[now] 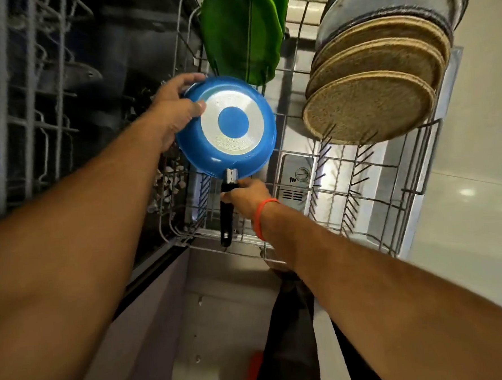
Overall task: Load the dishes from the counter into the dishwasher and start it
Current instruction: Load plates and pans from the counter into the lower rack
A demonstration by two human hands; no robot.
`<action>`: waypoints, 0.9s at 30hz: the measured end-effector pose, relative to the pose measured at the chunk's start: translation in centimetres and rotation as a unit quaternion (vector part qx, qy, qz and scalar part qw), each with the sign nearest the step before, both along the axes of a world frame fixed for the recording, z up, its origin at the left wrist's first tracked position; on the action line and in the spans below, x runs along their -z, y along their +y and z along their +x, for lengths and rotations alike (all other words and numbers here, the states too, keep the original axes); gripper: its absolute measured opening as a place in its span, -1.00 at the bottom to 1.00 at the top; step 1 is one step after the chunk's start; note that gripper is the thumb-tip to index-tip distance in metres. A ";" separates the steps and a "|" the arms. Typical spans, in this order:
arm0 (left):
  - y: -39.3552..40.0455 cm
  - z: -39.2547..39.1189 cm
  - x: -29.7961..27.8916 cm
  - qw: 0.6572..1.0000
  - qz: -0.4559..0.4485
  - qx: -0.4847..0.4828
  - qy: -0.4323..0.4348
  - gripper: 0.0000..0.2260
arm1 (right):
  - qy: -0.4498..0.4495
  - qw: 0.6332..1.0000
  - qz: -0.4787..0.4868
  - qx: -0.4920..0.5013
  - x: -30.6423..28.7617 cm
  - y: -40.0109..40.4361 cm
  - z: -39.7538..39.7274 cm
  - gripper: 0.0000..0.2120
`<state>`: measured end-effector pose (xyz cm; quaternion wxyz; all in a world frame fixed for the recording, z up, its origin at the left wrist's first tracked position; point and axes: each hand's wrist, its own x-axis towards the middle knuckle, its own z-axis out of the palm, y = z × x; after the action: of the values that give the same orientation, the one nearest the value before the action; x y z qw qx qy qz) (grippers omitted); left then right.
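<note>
Centrally, a blue frying pan [225, 126] is held bottom-up over the pulled-out lower rack [361, 183] of the dishwasher, its silver induction ring with blue centre facing the camera. The left hand [174, 106] grips the pan's far-left rim, fingers curled over the edge and thumb pressed on the underside. The right hand [245, 196], with a red wristband [262, 218] at the wrist, grasps the black handle [226, 217] just below its metal collar; the handle's free end points toward the near edge of the rack. Beyond the pan, at the far edge of the rack, green plates [243, 31] stand on edge. At the far-right corner, round tan plates [368, 106] stand in a leaning row, with grey metal-looking plates [391, 2] behind them. The near-right part of the rack shows bare wire tines, and the detergent dispenser [297, 181] of the open door is visible through the wires. To the left lies the dark dishwasher interior with the upper rack [32, 94]. Pale glossy flooring [480, 205] lies to the right.
</note>
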<state>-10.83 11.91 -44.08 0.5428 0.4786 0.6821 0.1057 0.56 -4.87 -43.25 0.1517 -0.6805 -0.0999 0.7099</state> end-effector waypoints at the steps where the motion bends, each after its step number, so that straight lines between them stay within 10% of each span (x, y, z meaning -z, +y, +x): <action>1: 0.4 -0.1 0.4 1.000 -0.003 0.011 0.001 -0.57 | 0.005 1.000 -0.005 0.016 0.2 0.3 -0.5 -0.77; 27: 1.2 -0.8 1.7 0.992 -0.030 0.118 0.041 -0.41 | -0.155 0.984 0.044 0.070 2.3 -1.5 -4.0 -0.66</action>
<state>-11.64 13.08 -45.83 0.5373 0.5432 0.6452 0.0011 -3.41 -6.37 -45.51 0.2140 -0.7804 -0.1056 0.5779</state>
